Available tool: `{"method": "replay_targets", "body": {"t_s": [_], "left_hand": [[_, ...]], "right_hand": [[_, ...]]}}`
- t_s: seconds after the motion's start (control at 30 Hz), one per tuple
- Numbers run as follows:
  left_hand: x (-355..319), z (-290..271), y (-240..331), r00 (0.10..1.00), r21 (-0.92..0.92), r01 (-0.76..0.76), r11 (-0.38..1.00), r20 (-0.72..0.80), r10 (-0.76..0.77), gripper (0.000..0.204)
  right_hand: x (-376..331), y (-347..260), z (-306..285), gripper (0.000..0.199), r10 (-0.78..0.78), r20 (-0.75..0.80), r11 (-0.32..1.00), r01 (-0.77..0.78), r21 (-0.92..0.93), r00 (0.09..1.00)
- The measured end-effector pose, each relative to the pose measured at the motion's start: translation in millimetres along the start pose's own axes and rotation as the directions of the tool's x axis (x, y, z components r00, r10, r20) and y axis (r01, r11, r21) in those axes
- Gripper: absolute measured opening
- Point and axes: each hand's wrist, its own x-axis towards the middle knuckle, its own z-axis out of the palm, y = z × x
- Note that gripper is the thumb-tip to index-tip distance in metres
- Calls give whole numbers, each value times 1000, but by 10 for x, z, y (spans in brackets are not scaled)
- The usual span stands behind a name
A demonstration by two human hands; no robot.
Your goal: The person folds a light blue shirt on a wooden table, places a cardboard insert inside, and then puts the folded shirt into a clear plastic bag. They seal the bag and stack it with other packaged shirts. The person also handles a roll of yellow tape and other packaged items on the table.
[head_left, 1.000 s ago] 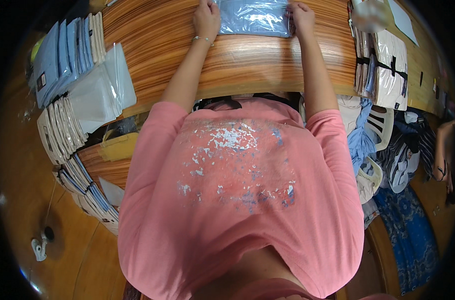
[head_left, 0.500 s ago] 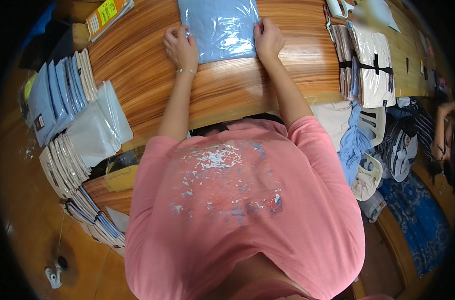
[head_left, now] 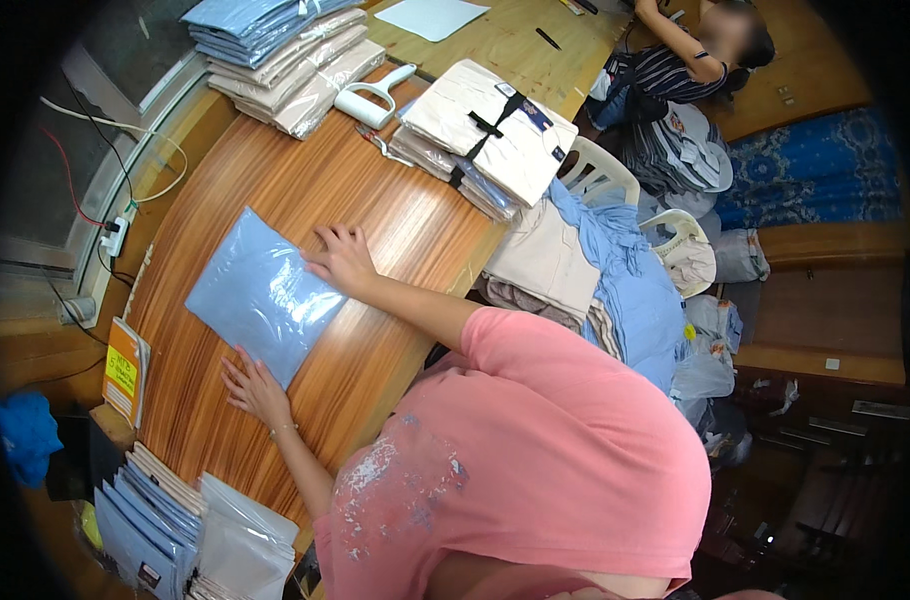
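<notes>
A folded light-blue garment in a shiny clear plastic bag (head_left: 250, 290) lies flat on the striped wooden table (head_left: 375, 210). My left hand (head_left: 260, 393), with a thin bracelet at the wrist, rests at the bag's lower edge. Its fingers are stretched out and apart. On the opposite edge lies my right hand (head_left: 343, 262), fingers spread, with the thumb side touching the plastic. Neither hand is closed on the bag.
Beyond my right hand stand a tied stack of cream bagged garments (head_left: 485, 130), a white-handled lint roller (head_left: 375, 98) and a pile of bagged garments (head_left: 285, 60). More blue bagged garments (head_left: 150, 520) are at lower left. Another person (head_left: 685, 50) works at upper right.
My view has turned to the right, so the table now slants. Both hands have stayed at the bag's edges; their fingers have gone from curled at its sides to stretched out.
</notes>
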Motion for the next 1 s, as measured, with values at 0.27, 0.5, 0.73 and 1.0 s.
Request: {"method": "replay_targets", "body": {"t_s": [0.27,0.5,0.73,1.0], "left_hand": [[-48,86,-103,999,35,33,999,9,-34,52],[-45,-53,1,983,-42,108,993,154,-100,55],[-2,-214,-103,978,-454,180,873,181,-107,59],[276,-1117,489,965,-779,-227,584,-262,25,76]], "right_hand": [[-69,38,17,44,-81,212,982,114,-152,974],[-68,76,-69,42,-63,269,990,94,-105,961],[-50,56,-93,48,-17,239,988,-21,153,971],[1262,-542,-471,40,32,-105,766,43,641,994]]}}
